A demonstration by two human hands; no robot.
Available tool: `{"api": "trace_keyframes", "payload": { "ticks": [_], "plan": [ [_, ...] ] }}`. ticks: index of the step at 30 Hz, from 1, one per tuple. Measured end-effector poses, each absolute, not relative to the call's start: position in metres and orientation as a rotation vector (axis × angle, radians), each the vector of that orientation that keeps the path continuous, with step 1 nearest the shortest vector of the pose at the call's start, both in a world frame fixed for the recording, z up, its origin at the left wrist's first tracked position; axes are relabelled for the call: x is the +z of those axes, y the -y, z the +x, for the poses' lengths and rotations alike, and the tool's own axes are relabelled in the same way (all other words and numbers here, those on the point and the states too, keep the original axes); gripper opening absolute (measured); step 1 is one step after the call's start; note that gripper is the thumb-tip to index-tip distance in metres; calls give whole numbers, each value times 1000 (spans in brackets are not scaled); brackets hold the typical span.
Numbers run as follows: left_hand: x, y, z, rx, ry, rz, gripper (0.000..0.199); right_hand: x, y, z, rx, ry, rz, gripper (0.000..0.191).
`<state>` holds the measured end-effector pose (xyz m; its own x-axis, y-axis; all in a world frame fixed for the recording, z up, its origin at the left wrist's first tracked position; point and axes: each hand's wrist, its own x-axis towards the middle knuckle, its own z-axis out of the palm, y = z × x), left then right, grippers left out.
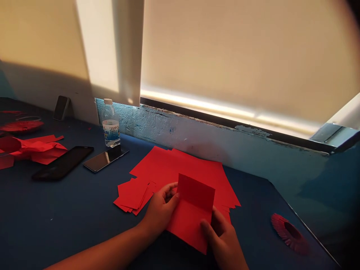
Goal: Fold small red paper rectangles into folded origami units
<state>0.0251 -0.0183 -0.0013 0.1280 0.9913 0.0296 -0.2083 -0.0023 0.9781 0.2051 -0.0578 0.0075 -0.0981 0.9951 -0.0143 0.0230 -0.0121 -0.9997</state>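
Between my hands is a rectangular piece of red paper [189, 221], bent along a crease across its middle so that the upper half tilts up. My left hand [163, 208] grips its left edge, thumb near the crease. On the right edge, my right hand [221, 232] pinches the lower half with the thumb in front and the fingers behind. Large red sheets [180, 159] lie on the table behind the held piece and are partly hidden by it. Left of them is a small stack of cut red paper pieces [133, 193].
On the blue table [70, 213] lie a black phone [63, 163] and a glossy phone [105, 159], near a water bottle [111, 125]. Crumpled red paper [42, 150] is at left. A fringed red paper ring [289, 232] sits near the right edge. Another phone [61, 108] leans on the wall.
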Motion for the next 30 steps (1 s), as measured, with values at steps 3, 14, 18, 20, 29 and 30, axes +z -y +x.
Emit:
{"api": "trace_keyframes", "payload": {
  "ticks": [3,14,18,20,29,30],
  "plan": [
    [-2,20,25,1224,-1035,1143,36,7,58,201,1283,1169,-1212,47],
    [5,24,27,1109,-1049,1507,27,-3,54,207,1045,1098,-1248,34],
    [3,25,25,1067,-1042,1491,36,-2,54,208,966,1147,-1354,45],
    [1,26,25,1039,-992,1447,44,2,55,206,1021,1148,-1354,52],
    [3,28,28,1134,-1171,1527,19,2,56,207,898,1255,-1431,34],
    [4,28,28,1143,-1181,1543,17,1,56,208,842,1273,-1431,32]
  ]
}}
